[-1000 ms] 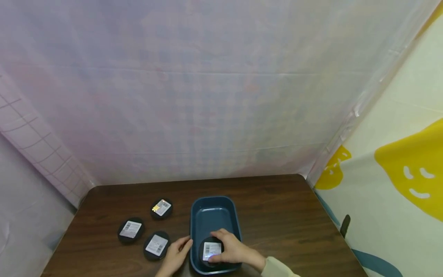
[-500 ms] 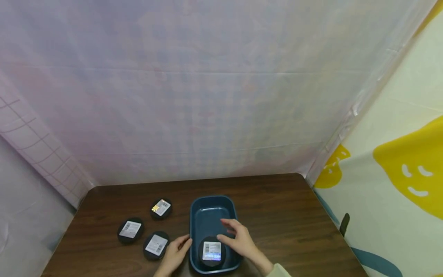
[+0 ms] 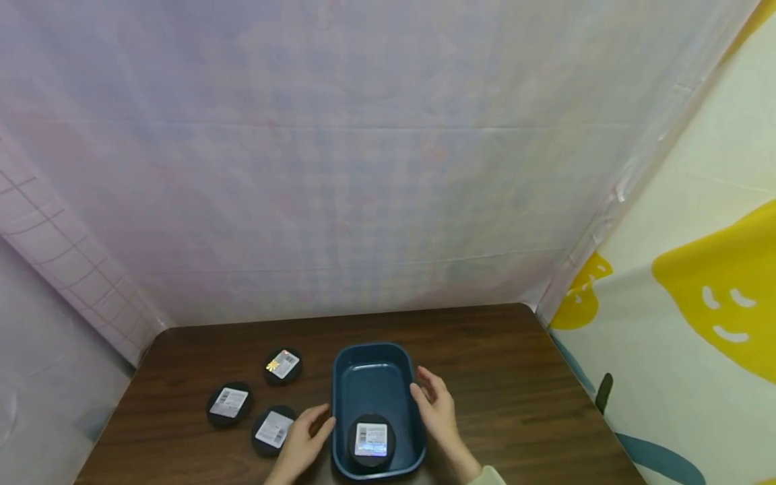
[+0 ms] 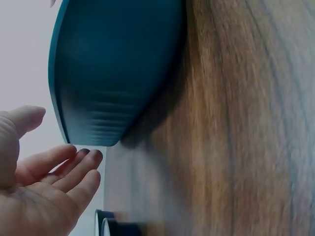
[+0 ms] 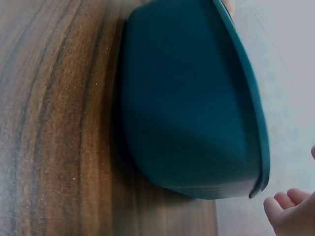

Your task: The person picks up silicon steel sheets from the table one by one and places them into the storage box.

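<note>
A deep blue rectangular dish [image 3: 376, 389] lies lengthwise on the wooden table. Inside its near end rests a black round container [image 3: 371, 442] with a white label. My left hand [image 3: 304, 438] is beside the dish's left rim, fingers relaxed and gripping nothing. In the left wrist view, that hand [image 4: 51, 184] has its fingertips close to the dish's end [image 4: 110, 64]. My right hand [image 3: 438, 411] hovers by the right rim with fingers loosely spread. Its fingers [image 5: 289, 204] show just past the dish's rim in the right wrist view, where the outer wall [image 5: 192, 98] fills the middle.
Left of the dish lie three more black containers with white labels: one at the back [image 3: 282, 366], one far left [image 3: 228, 404], and one [image 3: 273, 430] close by my left hand. A pale curtain [image 3: 364, 202] hangs behind the table [image 3: 503, 377].
My right hand has let go of the container in the dish and moved right, out past the dish's right rim. My left hand has drawn back slightly from the left rim.
</note>
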`<move>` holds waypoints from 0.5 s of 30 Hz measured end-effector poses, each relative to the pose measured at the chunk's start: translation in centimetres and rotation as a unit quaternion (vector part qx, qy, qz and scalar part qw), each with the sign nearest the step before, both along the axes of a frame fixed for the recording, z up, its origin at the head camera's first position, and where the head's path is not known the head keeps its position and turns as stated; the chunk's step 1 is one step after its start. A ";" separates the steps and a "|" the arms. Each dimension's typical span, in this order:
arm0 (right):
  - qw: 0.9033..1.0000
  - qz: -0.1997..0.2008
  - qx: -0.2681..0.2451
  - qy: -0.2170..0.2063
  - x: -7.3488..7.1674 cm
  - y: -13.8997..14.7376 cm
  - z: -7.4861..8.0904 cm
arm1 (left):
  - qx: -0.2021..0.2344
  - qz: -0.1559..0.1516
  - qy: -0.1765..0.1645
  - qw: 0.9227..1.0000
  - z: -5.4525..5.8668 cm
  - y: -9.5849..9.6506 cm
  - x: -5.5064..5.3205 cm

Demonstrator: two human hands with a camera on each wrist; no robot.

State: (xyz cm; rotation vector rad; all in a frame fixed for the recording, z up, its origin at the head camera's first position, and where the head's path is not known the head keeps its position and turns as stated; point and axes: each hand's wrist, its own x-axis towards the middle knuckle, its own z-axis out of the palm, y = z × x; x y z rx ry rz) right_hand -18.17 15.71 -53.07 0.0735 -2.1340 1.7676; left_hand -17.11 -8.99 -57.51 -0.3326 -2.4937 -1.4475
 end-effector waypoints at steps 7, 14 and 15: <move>0.996 -0.033 -0.045 -0.070 -1.4 0.6 -2.9 | -0.082 0.048 0.119 0.988 0.2 -1.0 -0.1; 0.989 -0.042 -0.068 -0.123 -1.8 0.7 -3.7 | -0.141 0.100 0.120 0.978 0.3 -2.8 0.2; 0.988 -0.042 -0.070 -0.129 -1.9 0.8 -3.8 | -0.145 0.112 0.113 0.977 0.3 -3.1 0.3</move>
